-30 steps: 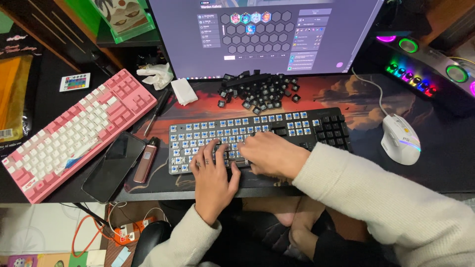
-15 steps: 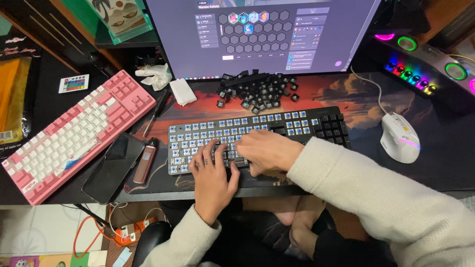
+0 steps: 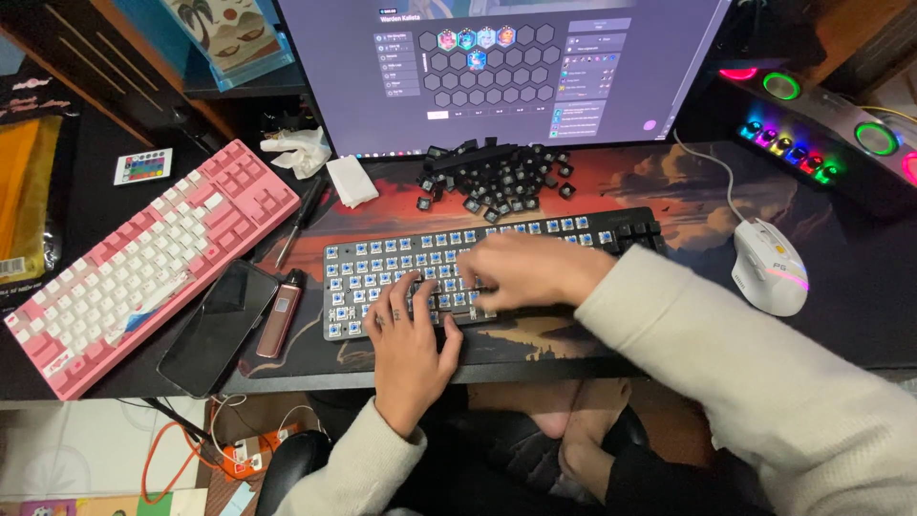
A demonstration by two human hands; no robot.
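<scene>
Left hand [image 3: 406, 334] is laid flat at the near edge of the bench, fingers spread over the lower left-middle rows of the stripped keyboard [image 3: 382, 272]; nothing is seen held in it, grip loose and open; right hand [image 3: 521, 272] is laid across the middle rows, fingers curled and blurred; whether a cap or tool is pinched cannot be told.

Progress, as judged: most keycaps are already off; bare blue switches are shown over the left and middle of the board; a block of dark caps [image 3: 635, 232] is left seated at the right end; some dark caps also seem left under the hands, partly hidden.

Keyboard is lain on the desk mat [image 3: 669, 182] near the middle of the near edge, directly under both hands, touching both.

Just beyond, toward the far edge, the removed keycap pile [image 3: 492, 172] is heaped before the monitor [image 3: 497, 67], apart from both hands.

Left side: phone [image 3: 220, 325] and a small brown device [image 3: 280, 313] are placed just beside the board; pink keyboard [image 3: 143, 272] is set further left, angled.

Right side: white mouse [image 3: 769, 268] is well apart; lit speaker [image 3: 821, 124] is at the far right corner.
</scene>
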